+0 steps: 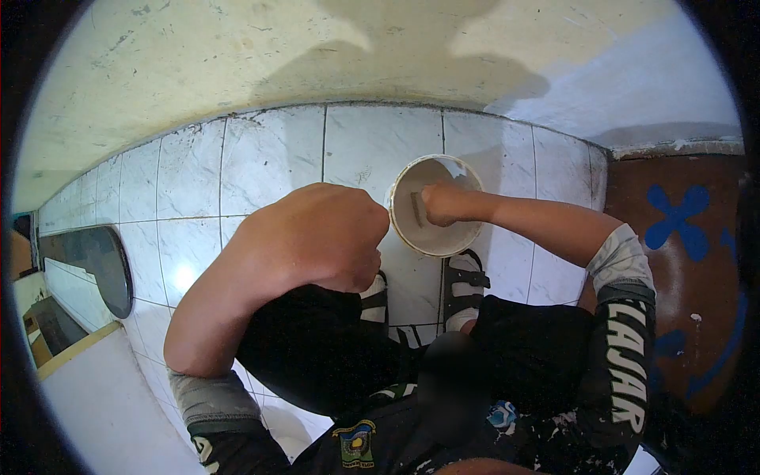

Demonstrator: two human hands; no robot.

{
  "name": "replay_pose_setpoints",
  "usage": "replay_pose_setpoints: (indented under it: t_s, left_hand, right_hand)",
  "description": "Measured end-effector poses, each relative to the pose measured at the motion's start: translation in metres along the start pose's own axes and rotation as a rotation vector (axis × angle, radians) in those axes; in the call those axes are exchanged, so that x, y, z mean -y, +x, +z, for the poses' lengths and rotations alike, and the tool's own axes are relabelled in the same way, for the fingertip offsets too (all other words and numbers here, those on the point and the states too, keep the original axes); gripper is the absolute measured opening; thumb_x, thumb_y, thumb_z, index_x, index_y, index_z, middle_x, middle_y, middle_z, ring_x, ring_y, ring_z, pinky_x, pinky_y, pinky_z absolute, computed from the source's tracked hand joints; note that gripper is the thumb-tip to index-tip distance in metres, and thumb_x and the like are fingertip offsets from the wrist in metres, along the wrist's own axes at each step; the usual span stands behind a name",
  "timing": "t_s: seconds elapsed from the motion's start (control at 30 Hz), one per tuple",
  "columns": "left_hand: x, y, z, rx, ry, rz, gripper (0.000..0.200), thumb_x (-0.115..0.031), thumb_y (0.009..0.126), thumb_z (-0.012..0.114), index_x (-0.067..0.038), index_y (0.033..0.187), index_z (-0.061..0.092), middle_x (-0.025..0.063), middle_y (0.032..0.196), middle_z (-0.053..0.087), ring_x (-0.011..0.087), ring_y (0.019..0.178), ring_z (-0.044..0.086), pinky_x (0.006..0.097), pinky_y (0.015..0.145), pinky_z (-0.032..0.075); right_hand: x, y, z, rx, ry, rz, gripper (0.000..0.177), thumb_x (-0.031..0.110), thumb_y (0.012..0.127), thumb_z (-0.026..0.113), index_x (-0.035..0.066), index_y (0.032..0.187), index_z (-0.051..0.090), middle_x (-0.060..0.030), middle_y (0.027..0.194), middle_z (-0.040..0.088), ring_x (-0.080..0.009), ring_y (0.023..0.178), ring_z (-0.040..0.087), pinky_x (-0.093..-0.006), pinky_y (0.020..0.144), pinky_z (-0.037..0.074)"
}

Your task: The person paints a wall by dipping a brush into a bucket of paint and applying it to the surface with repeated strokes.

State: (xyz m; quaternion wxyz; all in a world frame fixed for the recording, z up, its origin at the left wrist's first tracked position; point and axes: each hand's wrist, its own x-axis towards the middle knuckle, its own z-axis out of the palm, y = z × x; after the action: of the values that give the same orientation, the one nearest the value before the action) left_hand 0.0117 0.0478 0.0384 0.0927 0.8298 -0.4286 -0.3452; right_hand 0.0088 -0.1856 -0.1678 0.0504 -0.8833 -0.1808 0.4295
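Observation:
A round white bucket stands on the tiled floor in front of the feet. Inside it is my right hand, its fingers closed and pointing down; what they may hold is hidden. Beside these fingers, a thin brownish strip or mark shows in the bucket. My left hand is raised close to the camera, just left of the bucket. It is curled into a fist with the back of the hand up, and whatever it may hold cannot be seen.
A cream wall rises beyond the white floor tiles. On the right lies a brown surface with blue shapes. A dark, rounded-edged object is at the left. Sandalled feet are below the bucket.

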Motion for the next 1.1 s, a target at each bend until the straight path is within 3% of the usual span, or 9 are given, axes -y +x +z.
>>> replay_pose_setpoints:
  t_s: [0.17, 0.33, 0.43, 0.87, 0.93, 0.97, 1.1]
  left_hand:
    - [0.001, 0.004, 0.001, 0.031, 0.018, -0.012, 0.02, -0.018, 0.08, 0.062, 0.001, 0.08, 0.068, 0.0209, 0.081, 0.066, 0.0405, 0.083, 0.066, 0.0487, 0.076, 0.053]
    - [-0.001, 0.005, -0.003, 0.073, 0.025, -0.037, 0.021, -0.018, 0.08, 0.061, 0.001, 0.079, 0.067, 0.0213, 0.081, 0.066, 0.0402, 0.083, 0.066, 0.0485, 0.076, 0.053]
    - [-0.001, 0.004, -0.002, 0.036, 0.028, -0.014, 0.021, -0.018, 0.081, 0.061, 0.001, 0.079, 0.067, 0.0214, 0.081, 0.066, 0.0399, 0.083, 0.066, 0.0485, 0.077, 0.053]
    - [0.0, 0.004, -0.001, 0.066, 0.023, -0.031, 0.021, -0.02, 0.082, 0.062, 0.0, 0.084, 0.067, 0.0207, 0.082, 0.065, 0.0395, 0.085, 0.065, 0.049, 0.078, 0.052]
    - [0.0, 0.002, -0.002, 0.047, 0.029, -0.024, 0.022, -0.021, 0.083, 0.062, 0.0, 0.084, 0.068, 0.0206, 0.082, 0.065, 0.0395, 0.085, 0.065, 0.049, 0.078, 0.052]
    - [0.0, 0.001, -0.003, 0.055, 0.025, -0.026, 0.022, -0.021, 0.083, 0.062, 0.0, 0.084, 0.068, 0.0204, 0.083, 0.065, 0.0391, 0.086, 0.065, 0.0488, 0.078, 0.052]
    - [0.0, 0.003, -0.006, 0.119, 0.021, -0.048, 0.022, -0.022, 0.085, 0.062, -0.001, 0.084, 0.067, 0.0193, 0.085, 0.065, 0.0374, 0.088, 0.065, 0.048, 0.08, 0.052]
  right_hand:
    - [0.001, 0.002, -0.003, 0.032, 0.009, -0.012, 0.022, 0.003, 0.074, 0.058, -0.008, 0.087, 0.071, -0.031, 0.093, 0.069, -0.0405, 0.089, 0.071, -0.0469, 0.077, 0.057]
    - [0.006, 0.008, -0.011, 0.202, 0.096, 0.152, 0.02, 0.0, 0.074, 0.055, -0.011, 0.082, 0.069, -0.0289, 0.077, 0.069, -0.0367, 0.067, 0.071, -0.0445, 0.059, 0.057]
    - [0.007, -0.001, -0.016, 0.17, 0.082, 0.073, 0.02, 0.0, 0.074, 0.053, -0.011, 0.081, 0.069, -0.0276, 0.072, 0.068, -0.0349, 0.06, 0.07, -0.0437, 0.054, 0.055]
    - [0.003, 0.001, -0.013, 0.184, 0.121, 0.134, 0.021, 0.0, 0.074, 0.054, -0.012, 0.082, 0.068, -0.0273, 0.072, 0.068, -0.036, 0.064, 0.07, -0.0438, 0.055, 0.055]
    - [-0.007, -0.006, -0.013, 0.068, -0.07, -0.079, 0.023, 0.003, 0.075, 0.055, -0.012, 0.085, 0.068, -0.0264, 0.071, 0.067, -0.0357, 0.064, 0.07, -0.0443, 0.06, 0.055]
    - [-0.014, -0.011, -0.013, 0.063, -0.07, -0.079, 0.023, 0.003, 0.075, 0.055, -0.012, 0.085, 0.068, -0.0264, 0.071, 0.067, -0.0357, 0.064, 0.07, -0.0443, 0.06, 0.055]
    - [-0.028, -0.062, -0.045, -0.036, 0.222, -0.021, 0.026, 0.013, 0.08, 0.06, -0.01, 0.09, 0.066, -0.0241, 0.071, 0.068, -0.0334, 0.063, 0.07, -0.0449, 0.064, 0.054]
